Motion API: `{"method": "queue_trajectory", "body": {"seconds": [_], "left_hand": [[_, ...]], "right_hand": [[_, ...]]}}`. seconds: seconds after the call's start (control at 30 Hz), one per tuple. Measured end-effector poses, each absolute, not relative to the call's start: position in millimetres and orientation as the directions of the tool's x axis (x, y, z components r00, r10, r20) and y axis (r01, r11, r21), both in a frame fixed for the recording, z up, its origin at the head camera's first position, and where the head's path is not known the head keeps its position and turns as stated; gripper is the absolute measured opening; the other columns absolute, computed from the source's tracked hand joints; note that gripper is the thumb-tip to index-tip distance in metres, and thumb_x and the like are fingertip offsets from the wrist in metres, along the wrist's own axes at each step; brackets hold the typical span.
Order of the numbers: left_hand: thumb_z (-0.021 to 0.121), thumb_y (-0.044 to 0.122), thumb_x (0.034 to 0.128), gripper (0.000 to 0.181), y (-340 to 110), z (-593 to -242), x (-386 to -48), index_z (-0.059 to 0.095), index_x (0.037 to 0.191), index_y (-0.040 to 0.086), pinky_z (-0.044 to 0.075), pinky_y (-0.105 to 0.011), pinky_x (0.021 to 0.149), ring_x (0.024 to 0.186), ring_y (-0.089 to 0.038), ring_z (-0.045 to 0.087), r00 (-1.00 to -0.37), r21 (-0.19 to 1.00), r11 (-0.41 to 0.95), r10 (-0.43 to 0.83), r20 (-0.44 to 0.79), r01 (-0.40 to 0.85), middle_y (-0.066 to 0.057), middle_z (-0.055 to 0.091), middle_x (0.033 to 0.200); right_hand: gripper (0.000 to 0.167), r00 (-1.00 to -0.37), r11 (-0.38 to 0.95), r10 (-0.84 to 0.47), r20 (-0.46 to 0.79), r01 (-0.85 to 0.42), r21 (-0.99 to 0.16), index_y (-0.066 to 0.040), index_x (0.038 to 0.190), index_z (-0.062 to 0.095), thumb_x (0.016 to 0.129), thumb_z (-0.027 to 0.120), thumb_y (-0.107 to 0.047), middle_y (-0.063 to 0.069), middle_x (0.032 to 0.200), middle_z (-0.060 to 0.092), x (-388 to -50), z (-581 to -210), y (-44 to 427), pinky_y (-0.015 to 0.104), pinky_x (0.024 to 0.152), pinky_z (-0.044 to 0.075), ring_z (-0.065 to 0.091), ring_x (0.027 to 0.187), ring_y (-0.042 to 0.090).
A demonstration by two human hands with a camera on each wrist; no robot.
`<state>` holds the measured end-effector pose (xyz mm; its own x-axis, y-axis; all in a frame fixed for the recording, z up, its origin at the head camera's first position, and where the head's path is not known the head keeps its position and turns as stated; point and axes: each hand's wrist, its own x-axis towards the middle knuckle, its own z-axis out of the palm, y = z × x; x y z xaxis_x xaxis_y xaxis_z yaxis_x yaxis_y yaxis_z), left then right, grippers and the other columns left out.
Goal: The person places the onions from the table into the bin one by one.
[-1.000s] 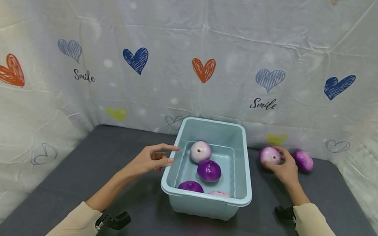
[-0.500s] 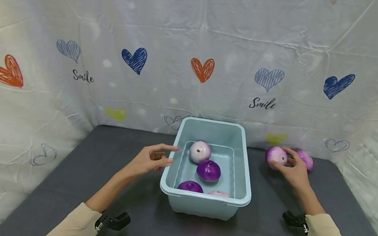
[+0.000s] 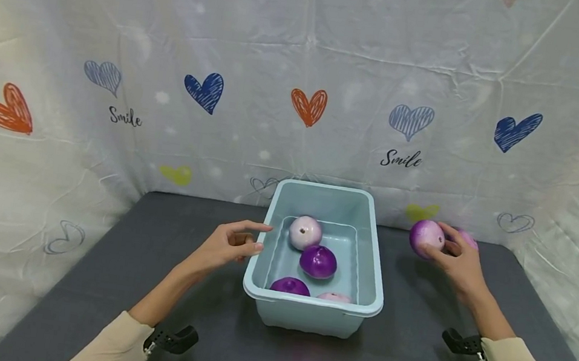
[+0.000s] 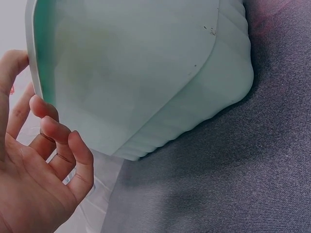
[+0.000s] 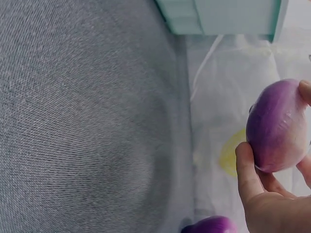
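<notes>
Between thumb and fingers, my right hand [image 3: 459,265] holds a purple-and-white red onion [image 3: 427,238], lifted off the table. The right wrist view shows the held onion [image 5: 277,126] from the side. Another red onion [image 3: 468,238] lies behind that hand, mostly hidden. At the left side of a light blue plastic bin [image 3: 311,319], my left hand [image 3: 223,245] touches the rim with its straight index finger and thumb. Its other fingers are bent beside the bin's outer wall [image 4: 126,73]. Inside the bin are a pale onion [image 3: 306,232], a deep purple onion [image 3: 318,262] and two partly hidden ones.
Dark grey cloth covers the table [image 3: 176,208]. A white curtain [image 3: 265,31] printed with hearts hangs right behind the bin and the onions. Each wrist wears a black strap, such as the right wrist's strap [image 3: 460,342].
My right hand has lifted the onion off the table and shifted slightly right, covering more of the onion behind. My left hand stays at the bin's rim.
</notes>
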<state>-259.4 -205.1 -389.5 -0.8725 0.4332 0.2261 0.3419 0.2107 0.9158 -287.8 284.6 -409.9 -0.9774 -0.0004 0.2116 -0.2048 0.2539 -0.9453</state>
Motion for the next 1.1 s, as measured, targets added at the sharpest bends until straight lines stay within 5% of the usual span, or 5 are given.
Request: {"method": "queue_trajectory", "body": {"seconds": [0.37,0.7,0.87,1.1], "left_hand": [[0.068,0.016,0.0997,0.039,-205.7,-389.6,-259.1,0.064,0.139,0.012,0.043,-0.035,0.063,0.061,-0.017,0.046,-0.869,0.913,0.21,0.435,0.234,0.351,-0.031,0.051,0.077],[0.07,0.018,0.0992,0.04,-206.3,-391.0,-259.8,0.064,0.139,0.014,0.045,-0.043,0.065,0.063,-0.037,0.044,-0.875,0.918,0.211,0.431,0.22,0.335,-0.032,0.052,0.079],[0.07,0.019,0.0993,0.041,-206.1,-389.6,-259.3,0.064,0.139,0.014,0.043,-0.036,0.063,0.061,-0.022,0.046,-0.876,0.919,0.211,0.43,0.218,0.333,-0.021,0.054,0.075],[0.07,0.019,0.099,0.04,-204.4,-389.0,-258.8,0.064,0.139,0.014,0.043,-0.033,0.063,0.061,-0.016,0.046,-0.881,0.919,0.217,0.421,0.216,0.329,-0.025,0.053,0.076]], "right_hand": [[0.073,-0.977,0.249,-0.02,0.21,-0.209,-0.946,-0.003,0.158,0.034,0.098,0.072,-0.02,0.03,0.15,0.037,-278.9,-397.4,282.7,0.018,0.08,0.051,0.047,0.124,0.028],[0.072,-0.979,0.21,-0.043,0.201,-0.205,-0.956,-0.01,0.158,0.037,0.098,0.073,-0.024,0.029,0.146,0.043,-274.9,-384.4,274.8,0.02,0.084,0.051,0.048,0.126,0.029],[0.068,-0.973,0.194,-0.067,0.22,-0.229,-0.954,-0.014,0.156,0.042,0.097,0.073,-0.024,0.025,0.145,0.043,-274.2,-374.5,267.3,0.021,0.085,0.051,0.049,0.123,0.025],[0.068,-0.97,0.21,-0.095,0.224,-0.24,-0.948,-0.014,0.156,0.042,0.097,0.074,-0.024,0.022,0.15,0.04,-273.7,-361.0,258.0,0.023,0.088,0.05,0.046,0.126,0.03]]}}
